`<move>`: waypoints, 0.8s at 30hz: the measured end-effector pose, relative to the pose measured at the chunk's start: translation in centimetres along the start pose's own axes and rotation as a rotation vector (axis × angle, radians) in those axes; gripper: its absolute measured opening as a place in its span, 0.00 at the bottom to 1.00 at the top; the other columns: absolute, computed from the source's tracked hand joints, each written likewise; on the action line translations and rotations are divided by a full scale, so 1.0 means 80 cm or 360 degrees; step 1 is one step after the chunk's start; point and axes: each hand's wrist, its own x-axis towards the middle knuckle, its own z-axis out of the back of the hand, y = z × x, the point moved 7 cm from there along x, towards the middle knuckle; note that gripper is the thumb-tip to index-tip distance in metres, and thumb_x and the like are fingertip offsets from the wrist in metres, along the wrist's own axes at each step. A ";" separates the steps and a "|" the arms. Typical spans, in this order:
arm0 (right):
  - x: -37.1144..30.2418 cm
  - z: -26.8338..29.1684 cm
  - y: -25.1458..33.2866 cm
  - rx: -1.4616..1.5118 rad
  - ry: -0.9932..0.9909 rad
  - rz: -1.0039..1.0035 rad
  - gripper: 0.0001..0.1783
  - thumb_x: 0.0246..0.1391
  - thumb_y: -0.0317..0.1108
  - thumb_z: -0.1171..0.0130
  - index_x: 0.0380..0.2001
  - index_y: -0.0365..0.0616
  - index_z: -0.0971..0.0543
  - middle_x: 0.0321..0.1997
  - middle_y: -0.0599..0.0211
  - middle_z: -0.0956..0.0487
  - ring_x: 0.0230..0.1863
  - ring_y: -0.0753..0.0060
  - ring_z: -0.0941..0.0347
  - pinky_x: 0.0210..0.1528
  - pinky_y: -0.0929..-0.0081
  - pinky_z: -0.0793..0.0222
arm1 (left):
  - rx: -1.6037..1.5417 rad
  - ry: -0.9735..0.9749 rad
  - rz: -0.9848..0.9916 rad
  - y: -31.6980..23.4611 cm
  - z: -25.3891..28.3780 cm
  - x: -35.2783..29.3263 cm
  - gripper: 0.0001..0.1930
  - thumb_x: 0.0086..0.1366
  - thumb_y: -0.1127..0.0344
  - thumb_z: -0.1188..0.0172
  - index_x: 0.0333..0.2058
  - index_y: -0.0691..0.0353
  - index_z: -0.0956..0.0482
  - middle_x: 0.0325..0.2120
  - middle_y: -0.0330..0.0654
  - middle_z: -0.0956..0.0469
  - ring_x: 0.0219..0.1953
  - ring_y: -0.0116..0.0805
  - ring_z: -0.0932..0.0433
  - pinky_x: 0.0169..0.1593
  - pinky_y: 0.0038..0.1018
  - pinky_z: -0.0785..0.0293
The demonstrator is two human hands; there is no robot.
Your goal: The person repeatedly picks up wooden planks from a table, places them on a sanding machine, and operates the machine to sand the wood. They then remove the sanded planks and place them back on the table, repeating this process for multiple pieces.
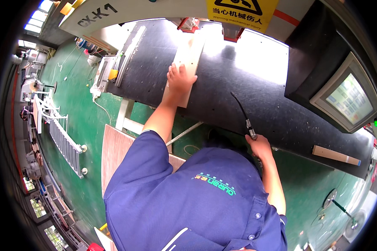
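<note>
My left hand (181, 81) lies on top of a long pale board (191, 56), fingers spread over its surface. The board rests on the black machine table (222, 100) and points away from me, its near end reaching the table's front edge. In my right hand (260, 147), closed round its handle, is an air blow gun (249, 126) with a thin, curved black nozzle. The nozzle tip is above the table, to the right of the board and apart from it. My palm and fingers hide most of the gun's handle.
A machine beam with a yellow warning sign (242, 12) spans the far side. At right stands a control screen (351, 99); a narrow wooden strip (336, 155) lies near the table's right front edge. Wood-grain panels (117, 148) are below left, and a roller conveyor (65, 142) stands beyond.
</note>
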 end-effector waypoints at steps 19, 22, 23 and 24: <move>0.008 -0.013 0.011 0.0011 -0.0004 -0.0185 0.27 0.61 0.56 0.43 0.42 0.40 0.16 0.44 0.46 0.16 0.51 0.41 0.22 0.53 0.52 0.28 | -0.0113 0.0445 0.0071 0.030 -0.046 0.115 0.47 0.61 0.35 0.39 0.68 0.61 0.43 0.67 0.66 0.44 0.69 0.65 0.46 0.70 0.55 0.49; 0.005 -0.013 0.022 0.0018 0.0014 -0.0190 0.27 0.61 0.56 0.43 0.43 0.40 0.16 0.44 0.46 0.16 0.51 0.41 0.22 0.53 0.52 0.28 | -0.0136 0.0483 0.0091 0.028 -0.041 0.115 0.46 0.61 0.36 0.39 0.68 0.61 0.42 0.67 0.66 0.44 0.69 0.65 0.46 0.70 0.55 0.50; 0.006 -0.015 0.024 0.0009 0.0023 -0.0183 0.27 0.61 0.56 0.43 0.43 0.40 0.16 0.44 0.46 0.16 0.51 0.41 0.22 0.53 0.53 0.28 | -0.0133 0.0489 0.0097 0.029 -0.042 0.114 0.46 0.62 0.36 0.39 0.68 0.62 0.42 0.67 0.66 0.44 0.69 0.65 0.46 0.70 0.55 0.50; 0.007 -0.016 0.024 0.0000 0.0031 -0.0176 0.27 0.61 0.56 0.42 0.43 0.40 0.16 0.44 0.47 0.16 0.51 0.41 0.21 0.53 0.53 0.28 | -0.0139 0.0444 0.0073 0.029 -0.043 0.113 0.46 0.61 0.36 0.39 0.68 0.62 0.42 0.67 0.66 0.44 0.69 0.65 0.46 0.70 0.55 0.50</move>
